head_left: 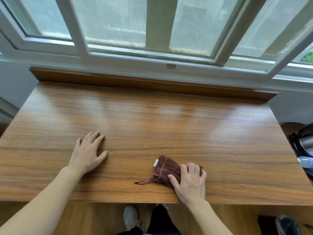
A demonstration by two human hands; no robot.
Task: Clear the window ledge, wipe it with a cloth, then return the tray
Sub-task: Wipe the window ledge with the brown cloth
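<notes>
Brown cloth [166,170], bunched up w/ a white label and a loose strap, lies lower right of centre on the wood-grain ledge [152,119], near its front edge. Ledge is glossy, fills mid frame.

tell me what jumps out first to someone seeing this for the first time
The broad wooden ledge under the window fills the view. On its near right, the right hand presses a bunched brown cloth onto the wood. The left hand rests flat, fingers spread, on the near left.
</notes>
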